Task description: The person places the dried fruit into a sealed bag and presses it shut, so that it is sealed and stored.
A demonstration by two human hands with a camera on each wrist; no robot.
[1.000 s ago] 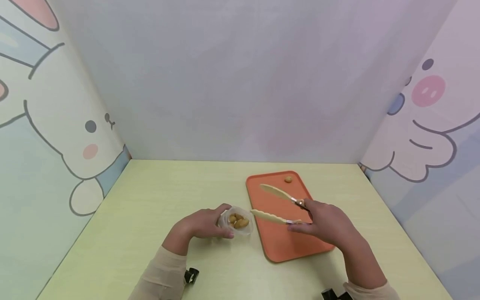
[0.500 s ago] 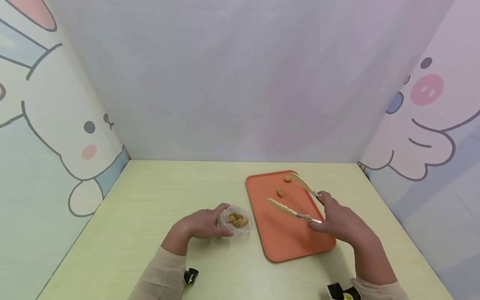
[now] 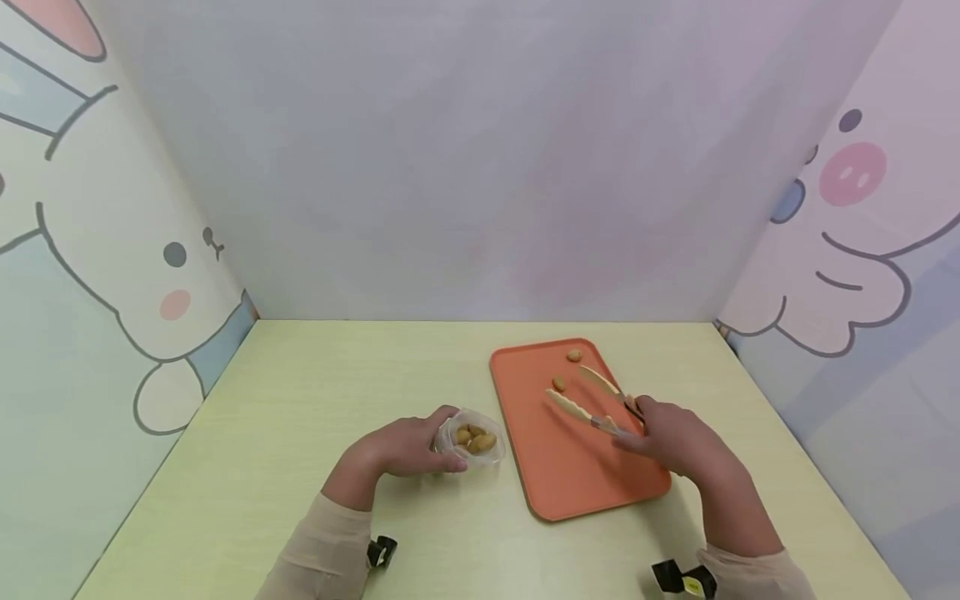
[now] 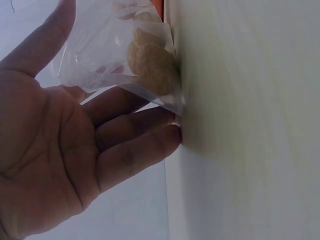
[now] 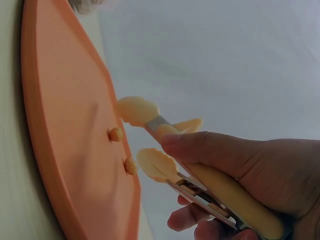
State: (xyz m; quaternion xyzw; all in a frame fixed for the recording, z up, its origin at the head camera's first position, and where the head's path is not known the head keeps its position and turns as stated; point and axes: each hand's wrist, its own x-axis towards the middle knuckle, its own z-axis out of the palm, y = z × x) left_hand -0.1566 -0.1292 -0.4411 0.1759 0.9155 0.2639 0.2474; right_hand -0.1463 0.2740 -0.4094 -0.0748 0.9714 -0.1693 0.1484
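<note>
My left hand (image 3: 412, 446) holds a clear plastic bag (image 3: 495, 429) upright by its side, thumb and fingers around it. Inside lie several brown, nut-like lumps (image 3: 480, 442), seen closer as pale, bumpy lumps (image 4: 152, 65) in the left wrist view. In my right hand (image 3: 678, 437) is a pair of tongs (image 3: 572, 407) with cream-coloured tips, spread apart over the orange tray (image 3: 555, 467). Two more lumps rest on the tray: the nearer lump (image 3: 559, 384) lies between the spread tips in the head view, and the farther lump (image 3: 574, 355) lies by the far edge.
The tray stands on a pale yellow table (image 3: 360, 367), just right of the bag. A plain backdrop (image 3: 465, 167) closes off the far side, with cartoon-printed panels (image 3: 172, 250) at left and right.
The tongs have moved right, from beside the bag to over the tray, then come a little lower with their tips closer together. The nearer lump has come into view. My left hand stays put.
</note>
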